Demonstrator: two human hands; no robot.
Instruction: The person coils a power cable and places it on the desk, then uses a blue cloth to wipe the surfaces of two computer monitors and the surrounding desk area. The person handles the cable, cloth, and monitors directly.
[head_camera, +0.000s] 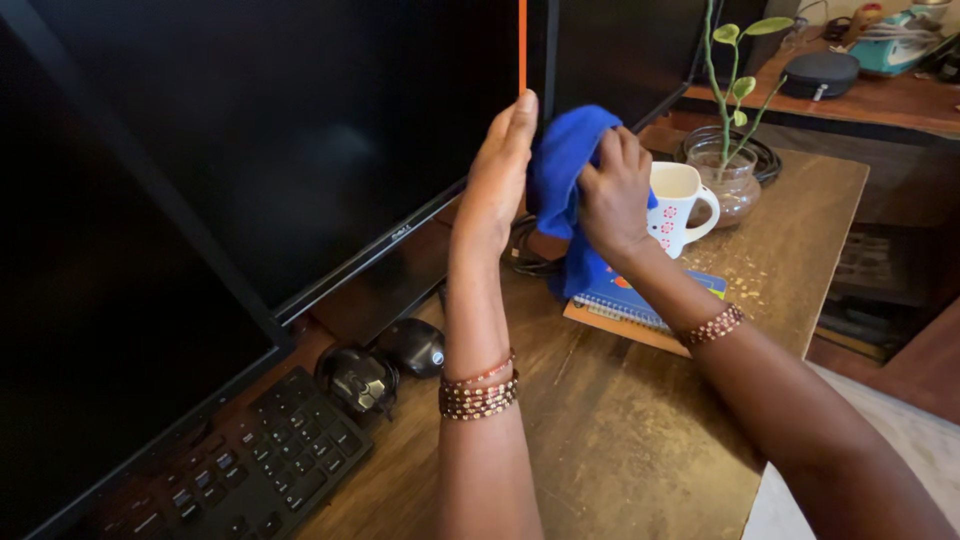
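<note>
The right hand (612, 192) bunches a soft blue cloth (560, 185). The left hand (497, 175), fingers flat and straight, braces the glossy black monitor (300, 150) at its edge. The cloth hides part of the white mug (678, 205).

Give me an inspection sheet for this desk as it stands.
Surface: wooden desk, worn, scuffed.
Job's things: blue cloth bunched at the edge of the black monitor.
Clutter: white mug, glass vase with plant, notebooks, keyboard, two mice.
Hands: left hand flat against the monitor's edge; right hand grips the cloth.
Cables: dark cable behind the hands.
Surroundings: wooden side shelf with a dark pouch.
</note>
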